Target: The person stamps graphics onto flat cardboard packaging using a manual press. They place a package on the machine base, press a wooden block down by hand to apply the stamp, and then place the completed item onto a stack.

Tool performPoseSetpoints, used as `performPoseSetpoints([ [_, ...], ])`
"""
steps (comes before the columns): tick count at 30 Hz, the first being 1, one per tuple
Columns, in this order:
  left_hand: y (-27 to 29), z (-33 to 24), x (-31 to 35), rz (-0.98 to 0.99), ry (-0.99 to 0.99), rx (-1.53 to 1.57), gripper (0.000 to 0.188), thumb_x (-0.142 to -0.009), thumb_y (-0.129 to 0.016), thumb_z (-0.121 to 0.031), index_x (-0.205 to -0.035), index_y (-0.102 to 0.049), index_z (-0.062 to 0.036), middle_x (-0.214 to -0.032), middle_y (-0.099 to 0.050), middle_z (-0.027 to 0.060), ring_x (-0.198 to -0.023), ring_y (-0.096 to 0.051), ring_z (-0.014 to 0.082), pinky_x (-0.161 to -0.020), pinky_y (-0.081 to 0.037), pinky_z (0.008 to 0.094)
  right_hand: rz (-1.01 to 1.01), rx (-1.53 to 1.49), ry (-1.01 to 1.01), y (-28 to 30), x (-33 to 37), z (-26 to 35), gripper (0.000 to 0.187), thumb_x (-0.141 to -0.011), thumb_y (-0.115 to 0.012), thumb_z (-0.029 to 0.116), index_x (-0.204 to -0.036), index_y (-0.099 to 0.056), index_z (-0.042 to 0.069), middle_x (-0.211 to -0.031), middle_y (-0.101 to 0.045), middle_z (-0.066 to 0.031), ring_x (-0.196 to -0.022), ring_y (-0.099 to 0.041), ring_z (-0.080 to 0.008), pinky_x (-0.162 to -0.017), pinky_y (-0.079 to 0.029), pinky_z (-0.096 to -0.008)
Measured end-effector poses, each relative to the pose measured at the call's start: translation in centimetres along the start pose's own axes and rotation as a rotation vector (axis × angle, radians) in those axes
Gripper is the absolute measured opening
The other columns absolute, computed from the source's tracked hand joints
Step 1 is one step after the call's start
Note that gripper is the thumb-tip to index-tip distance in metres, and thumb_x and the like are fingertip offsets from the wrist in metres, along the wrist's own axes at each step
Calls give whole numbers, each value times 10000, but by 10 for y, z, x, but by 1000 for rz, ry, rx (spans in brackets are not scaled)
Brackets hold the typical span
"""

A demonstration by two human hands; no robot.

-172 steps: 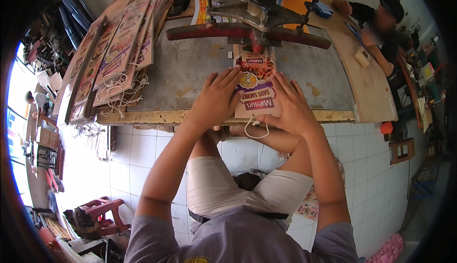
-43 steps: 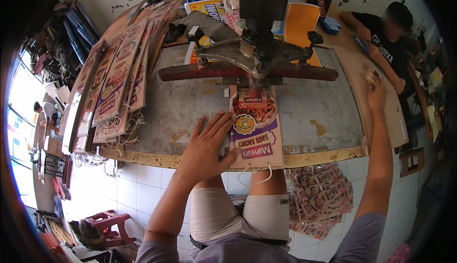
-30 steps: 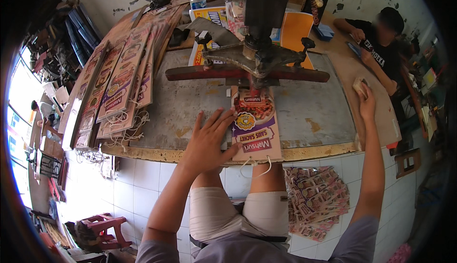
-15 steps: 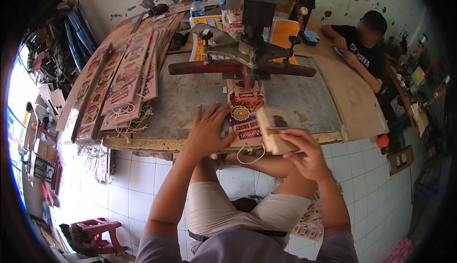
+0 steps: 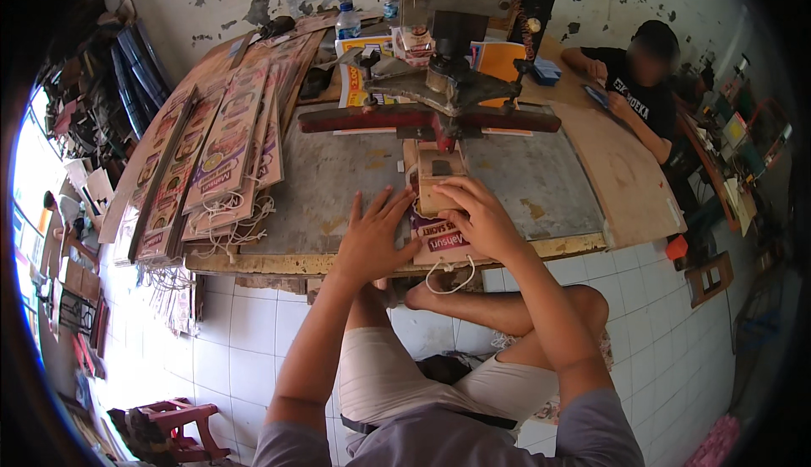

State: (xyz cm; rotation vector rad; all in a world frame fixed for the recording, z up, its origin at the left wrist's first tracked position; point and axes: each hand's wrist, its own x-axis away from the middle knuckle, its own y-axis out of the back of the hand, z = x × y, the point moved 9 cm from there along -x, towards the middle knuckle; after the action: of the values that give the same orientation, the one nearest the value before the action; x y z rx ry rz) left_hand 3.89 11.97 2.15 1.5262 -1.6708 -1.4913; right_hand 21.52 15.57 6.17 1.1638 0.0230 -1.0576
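A long printed card strip point(image 5: 441, 246) with a white string loop point(image 5: 452, 279) at its near end lies on the grey metal table plate point(image 5: 329, 214). My left hand point(image 5: 376, 235) rests flat with fingers spread, its thumb and fingertips along the strip's left edge. My right hand point(image 5: 480, 218) grips a pale wooden block point(image 5: 441, 171) by its raised cross-piece. The block sits over the middle of the strip and covers part of its print. Just beyond it hangs the press head point(image 5: 448, 78) with its long dark-red bar point(image 5: 363, 119).
Stacks of similar printed strips point(image 5: 228, 146) with string loops lie at the left. Bottles point(image 5: 347, 21) and yellow printed sheets point(image 5: 359, 78) stand behind the press. On the right, beside a brown board point(image 5: 612, 154), sits another person point(image 5: 642, 87). A red stool point(image 5: 182, 425) is at lower left.
My right hand has carried the wooden block left and away from me, from the strip's right side onto the strip. My left hand stays nearly in place. My right knee has shifted outward.
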Motion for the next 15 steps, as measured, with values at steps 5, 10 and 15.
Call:
performPoseSetpoints([
  [5,1,-2,-2,16,7,7,816,-956,-729,-471,-1657,-486,-130,-1741,-480,34,-1652,-359,302,-1362,-144,655,-10,4,-5,-4,-14,-14,509,-921,-811,53,-1416,-691,51,-1429,-635,-107,-1345,-601,-356,-1135,-520,-473],
  [10,2,-1,-1,29,24,25,820,-960,-735,-461,-1662,-480,-123,-1743,-478,34,-1655,-355,306,-1364,-134,653,-12,-8,-9,-4,-14,-15,506,-924,-814,63,-1415,-692,55,-1432,-635,-103,-1351,-601,-351,-1143,-519,-471],
  [15,2,-3,-2,44,29,29,821,-966,-734,-461,-1666,-476,-119,-1741,-482,41,-1653,-361,309,-1365,-125,652,-39,-21,-7,-3,-13,-17,482,-923,-818,63,-1390,-698,47,-1431,-642,-100,-1344,-610,-349,-1138,-524,-471],
])
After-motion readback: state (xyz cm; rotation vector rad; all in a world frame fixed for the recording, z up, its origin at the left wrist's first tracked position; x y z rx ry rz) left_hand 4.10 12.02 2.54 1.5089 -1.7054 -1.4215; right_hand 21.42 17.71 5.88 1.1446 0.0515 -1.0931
